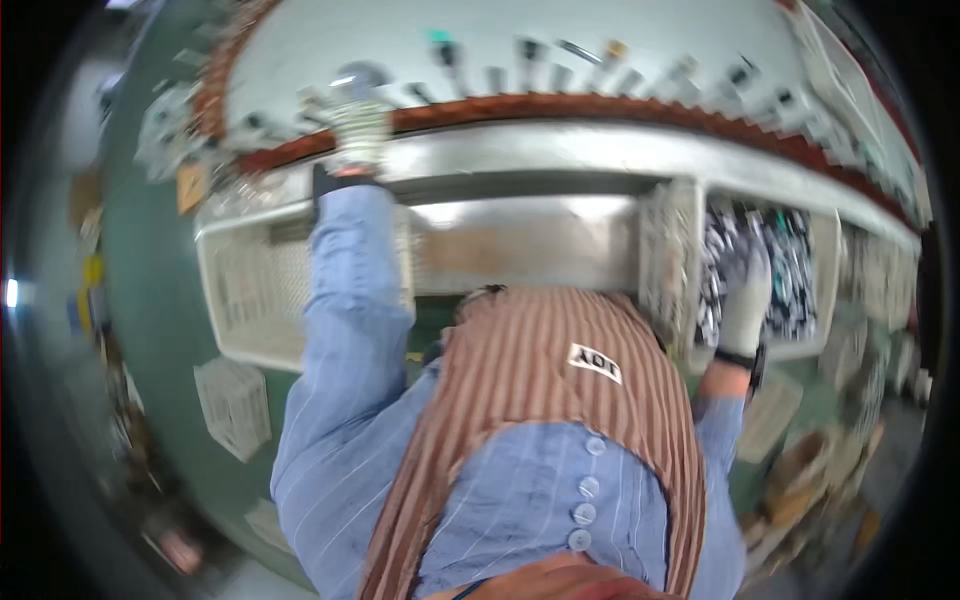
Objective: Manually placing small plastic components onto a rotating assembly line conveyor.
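Observation:
My left hand (361, 115), in a whitish glove with grey fingertips, reaches forward over a reddish-brown notched strip (480, 108) that edges a pale surface. Motion blur smears its fingers, so I cannot see what they hold, if anything. Along the strip stand several small dark-tipped pieces (530, 60), some with a green or yellow end. My right hand (744, 295), also gloved, reaches down into a white plastic basket (826, 275) filled with many small black, white and teal pieces (790, 265). Its fingertips blend into the pile and are blurred.
A white slatted crate (255, 280) stands below my left forearm. A metal ledge (560, 150) runs along the strip's near side. A smaller white basket (232, 405) sits on the green floor at left. More pale baskets (885, 270) stand at far right.

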The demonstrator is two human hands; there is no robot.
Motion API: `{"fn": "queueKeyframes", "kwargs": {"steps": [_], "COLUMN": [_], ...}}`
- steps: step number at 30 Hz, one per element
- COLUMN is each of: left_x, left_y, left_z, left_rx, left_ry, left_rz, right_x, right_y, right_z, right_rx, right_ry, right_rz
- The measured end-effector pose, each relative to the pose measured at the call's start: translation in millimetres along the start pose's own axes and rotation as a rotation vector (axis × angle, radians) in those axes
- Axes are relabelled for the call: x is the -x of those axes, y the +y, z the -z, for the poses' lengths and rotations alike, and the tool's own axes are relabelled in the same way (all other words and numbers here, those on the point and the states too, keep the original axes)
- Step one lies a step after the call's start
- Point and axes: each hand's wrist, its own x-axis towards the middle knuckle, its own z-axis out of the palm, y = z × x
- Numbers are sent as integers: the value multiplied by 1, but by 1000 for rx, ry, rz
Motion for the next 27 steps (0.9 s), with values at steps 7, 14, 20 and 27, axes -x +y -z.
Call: {"fn": "queueKeyframes", "kwargs": {"steps": [7,14,20,27], "left_x": [-65,-37,55,67], "left_y": [-46,-83,7,185], "left_z": [25,38,98,197], "left_rx": [1163,919,1353,1804], "left_ry": [-273,-118,-192,-919], "left_rz": [585,734,806,334], "right_x": [-47,-71,-80,-82], "right_y": [83,134,124,109], "right_z": [78,5,-36,34], "right_rx": [375,881,687,-122], "right_ry": [256,-22,-341,-23], "right_rz": [-313,62,188,-202]}}
